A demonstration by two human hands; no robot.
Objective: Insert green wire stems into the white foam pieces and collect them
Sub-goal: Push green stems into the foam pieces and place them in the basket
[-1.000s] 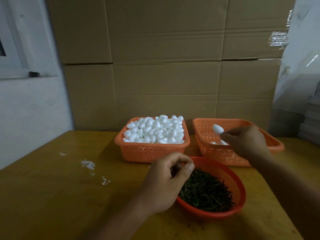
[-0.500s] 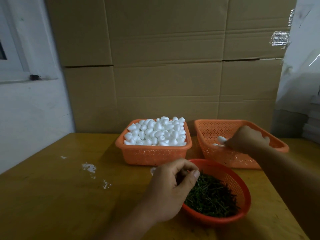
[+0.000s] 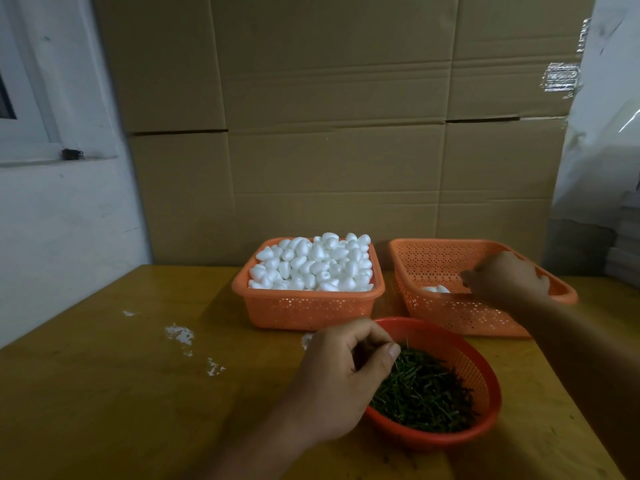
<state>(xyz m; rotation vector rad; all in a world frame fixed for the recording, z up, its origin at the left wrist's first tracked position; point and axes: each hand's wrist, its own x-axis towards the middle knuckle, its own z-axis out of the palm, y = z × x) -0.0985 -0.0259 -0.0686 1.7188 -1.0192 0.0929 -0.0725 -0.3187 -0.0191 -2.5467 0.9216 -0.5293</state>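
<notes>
While our left hand (image 3: 341, 379) curls over the near rim of the round red basket (image 3: 485, 372), thumb tip meeting the bent fingers, we cannot tell whether a stem is actually pinched between them. Just beside that thumb lies the heap of green wire stems (image 3: 424, 393), filling the bottom of the round basket. Our right hand (image 3: 504, 280) reaches over the near wall of the right orange basket (image 3: 450, 313), its fingers curled downward inside; what they hold, if anything, is hidden by the back of the hand, so we cannot tell its grip either. A couple of white foam pieces (image 3: 435, 289) lie on that basket's floor, just left of the fingertips. To the left, apart from both hands, the left orange basket (image 3: 304, 308) is heaped to the rim with loose foam pieces (image 3: 313, 263). All three baskets stand close together on the yellowish wooden table (image 3: 104, 393), the two orange ones side by side at the back and the red one in front of them. White crumbs (image 3: 180, 336) are scattered on the table to the left. Behind the baskets rises a wall of cardboard boxes (image 3: 329, 133).
</notes>
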